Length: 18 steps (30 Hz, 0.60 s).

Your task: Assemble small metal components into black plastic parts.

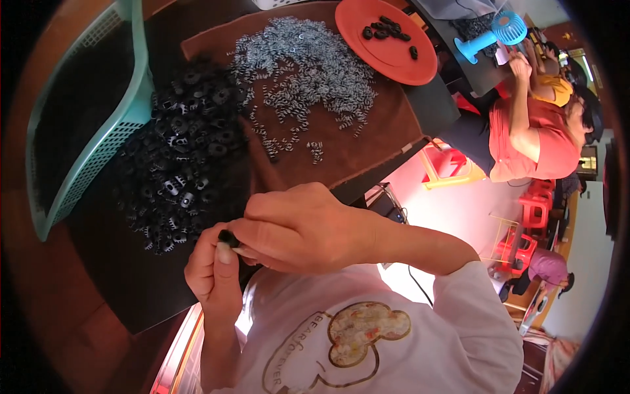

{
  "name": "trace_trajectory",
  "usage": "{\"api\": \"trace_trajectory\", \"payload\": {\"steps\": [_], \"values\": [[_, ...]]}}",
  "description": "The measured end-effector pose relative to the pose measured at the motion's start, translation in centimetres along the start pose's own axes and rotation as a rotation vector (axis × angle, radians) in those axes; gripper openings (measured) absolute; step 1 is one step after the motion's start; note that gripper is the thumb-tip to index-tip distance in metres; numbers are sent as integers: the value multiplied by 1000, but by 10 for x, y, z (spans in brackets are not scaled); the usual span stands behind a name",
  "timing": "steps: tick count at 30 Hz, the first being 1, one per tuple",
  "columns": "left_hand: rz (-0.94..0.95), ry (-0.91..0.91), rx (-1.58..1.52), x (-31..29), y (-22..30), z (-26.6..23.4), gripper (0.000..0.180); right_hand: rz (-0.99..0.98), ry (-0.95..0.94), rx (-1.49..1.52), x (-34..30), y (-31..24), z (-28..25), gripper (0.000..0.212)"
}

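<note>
My left hand (218,272) pinches a small black plastic clip piece (228,238) between thumb and fingers. From the other side, my right hand (308,230) closes on the same piece with bent fingers, which hide most of it. Whether a spring sits in it cannot be seen. Just beyond the hands lies a heap of black toothed plastic clip pieces (187,148), the kind found in small claw hair clips. To its right, many tiny silvery coil springs (302,69) are spread over a brown cloth (351,154).
A green perforated plastic basket (128,121) lies tipped on the left, dark inside. At the far right of the cloth a red plate (407,65) bears several black clips (387,29). Beyond stand a blue fan (505,29), red stools (535,210) and a seated person in red (538,141).
</note>
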<state>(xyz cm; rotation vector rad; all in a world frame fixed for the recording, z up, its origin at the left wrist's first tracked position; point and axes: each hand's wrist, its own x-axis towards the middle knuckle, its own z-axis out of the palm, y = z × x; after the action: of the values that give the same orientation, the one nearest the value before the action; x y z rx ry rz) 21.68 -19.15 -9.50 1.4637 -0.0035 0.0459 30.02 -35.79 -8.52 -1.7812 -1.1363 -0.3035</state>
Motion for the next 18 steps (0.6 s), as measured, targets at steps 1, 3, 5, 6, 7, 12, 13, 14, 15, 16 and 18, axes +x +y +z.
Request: {"api": "trace_trajectory", "payload": {"steps": [1, 3, 5, 6, 7, 12, 13, 14, 15, 16, 18], "values": [[-30, 11, -93, -1, 0, 2, 31, -30, -24, -39, -1, -1, -3, 31], [-66, 17, -184, -2, -5, 5, 30, -54, -45, -78, -4, -3, -7, 30], [-84, 172, -394, -3, -13, 7, 23, -103, -39, -132, -5, -6, -9, 28], [-87, 173, -392, -3, -15, 7, 23, -101, -38, -129, -5, -7, -13, 28], [-94, 136, -414, -3, -17, 6, 24, -36, -60, -68, -5, -7, -17, 26], [-135, -85, -454, 1, -14, 4, 26, 138, -75, 66, -7, -10, -23, 23], [-134, -80, -459, 2, -14, 6, 25, 147, -80, 89, -9, -10, -22, 23], [-133, -75, -464, 3, -15, 8, 25, 156, -87, 113, -10, -10, -21, 24], [-135, -75, -469, 3, -13, 11, 25, 159, -90, 110, -9, -9, -23, 24], [-171, -22, -491, 3, -10, 13, 24, 133, -128, 80, -8, -6, -28, 25], [-205, 42, -515, 3, -10, 12, 22, 88, -134, -3, -4, 7, -41, 25]]}}
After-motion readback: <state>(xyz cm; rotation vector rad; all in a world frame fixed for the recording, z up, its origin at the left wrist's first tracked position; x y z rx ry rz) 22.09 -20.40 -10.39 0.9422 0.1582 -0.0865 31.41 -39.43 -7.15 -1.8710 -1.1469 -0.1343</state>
